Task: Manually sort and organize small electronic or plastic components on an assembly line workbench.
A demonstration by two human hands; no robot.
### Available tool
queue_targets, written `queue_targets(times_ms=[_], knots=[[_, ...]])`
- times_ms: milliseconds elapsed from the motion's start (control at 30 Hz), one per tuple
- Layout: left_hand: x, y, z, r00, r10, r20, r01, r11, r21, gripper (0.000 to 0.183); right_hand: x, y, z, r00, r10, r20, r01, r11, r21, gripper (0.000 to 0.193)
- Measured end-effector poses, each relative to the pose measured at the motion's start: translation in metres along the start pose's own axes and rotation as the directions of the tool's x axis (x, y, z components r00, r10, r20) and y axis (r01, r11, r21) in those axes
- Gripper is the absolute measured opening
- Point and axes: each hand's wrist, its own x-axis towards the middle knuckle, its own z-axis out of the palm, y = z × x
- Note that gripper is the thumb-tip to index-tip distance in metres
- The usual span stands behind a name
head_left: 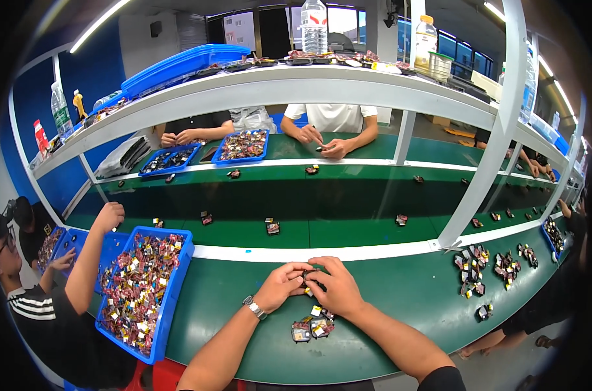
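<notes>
My left hand (277, 288), with a watch (255, 307) on its wrist, and my right hand (337, 291) come together over the green work surface near the white rail. Between them is a small black electronic part (314, 281), its edges mostly covered by my fingers. The fingers of both hands are closed around it. A white and yellow bit shows just under it. Closer to me, several similar parts (320, 327) with grey faces, reddish wires and white and yellow tags lie in a small heap.
A blue bin (185, 260) full of wired parts stands at my left, beside a co-worker (74, 280). Clusters of parts (472, 270) lie to the right. Beyond the white rail (276, 253), a green belt (348, 231) carries scattered parts. A metal post (481, 182) and overhead shelf (276, 88) frame the space.
</notes>
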Motion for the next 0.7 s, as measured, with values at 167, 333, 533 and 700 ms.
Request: queue_targets(times_ms=[167,333,533,700], knots=[[-0.001,-0.003,-0.002,1.000,0.017,0.014,-0.016,1.000,-0.027,0.030,0.000,-0.004,0.001,0.999,-0.015,-0.031,0.015,1.000,0.013,0.016],[0.000,-0.004,-0.003,0.999,0.045,0.023,-0.043,0.996,-0.076,0.028,-0.002,0.001,0.002,1.000,0.021,-0.015,-0.020,0.998,0.051,0.018],[0.000,-0.007,-0.003,0.997,0.071,0.003,-0.070,0.994,-0.083,0.026,-0.004,-0.001,0.008,0.994,0.111,-0.011,-0.109,0.987,0.120,0.018],[0.002,-0.007,0.000,0.992,0.120,-0.025,-0.122,0.990,-0.073,0.025,-0.002,-0.006,0.008,0.996,0.068,-0.056,-0.061,0.992,0.113,0.019]])
